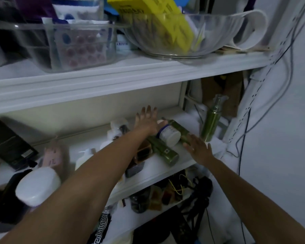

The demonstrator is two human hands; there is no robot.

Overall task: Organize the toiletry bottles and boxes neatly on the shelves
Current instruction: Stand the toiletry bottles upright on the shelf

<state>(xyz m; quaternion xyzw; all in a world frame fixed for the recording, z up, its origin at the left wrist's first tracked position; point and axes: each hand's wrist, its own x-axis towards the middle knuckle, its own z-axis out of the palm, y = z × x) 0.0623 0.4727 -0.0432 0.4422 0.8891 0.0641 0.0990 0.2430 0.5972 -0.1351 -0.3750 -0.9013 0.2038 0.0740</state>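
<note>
Upper shelf: glass bowl holds yellow boxes.

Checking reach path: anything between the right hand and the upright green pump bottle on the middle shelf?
Nothing visible. The right hand is open just before the pump bottle, only bare shelf between. The lying green container and white bottle sit to its left, off that path.

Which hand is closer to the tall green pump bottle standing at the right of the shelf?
The right. The right hand is just in front of the pump bottle, near its base; the left hand is farther left, at a toppled white jar.
</note>
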